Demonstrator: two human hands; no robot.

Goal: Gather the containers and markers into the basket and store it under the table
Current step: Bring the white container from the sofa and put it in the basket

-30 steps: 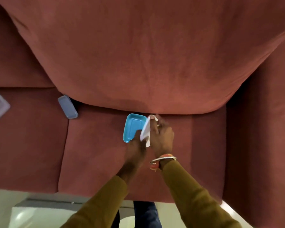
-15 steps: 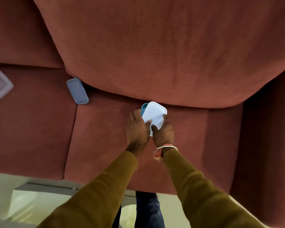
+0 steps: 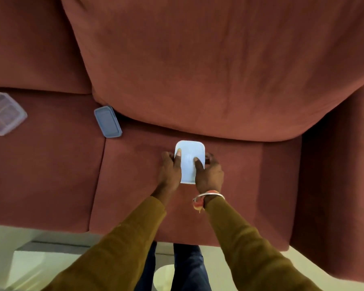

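A small container with a pale white-blue lid (image 3: 190,159) lies on the red sofa seat (image 3: 235,185), close to the back cushion. My left hand (image 3: 170,170) grips its left side, thumb pressed on the lid. My right hand (image 3: 208,172) grips its right side, thumb also on top. The blue base under the lid is hidden. A grey-blue container (image 3: 108,121) lies at the seam by the back cushion, to the left. A clear divided container (image 3: 3,113) sits at the far left of the seat. No basket or markers show.
The large back cushion (image 3: 198,70) hangs over the seat behind the container. The sofa arm (image 3: 334,175) rises at the right. Pale floor (image 3: 29,259) and my legs show below the seat's front edge.
The white lid, held tilted over the open blue container earlier, now lies flat on it. Both hands have moved to its sides with thumbs on top.
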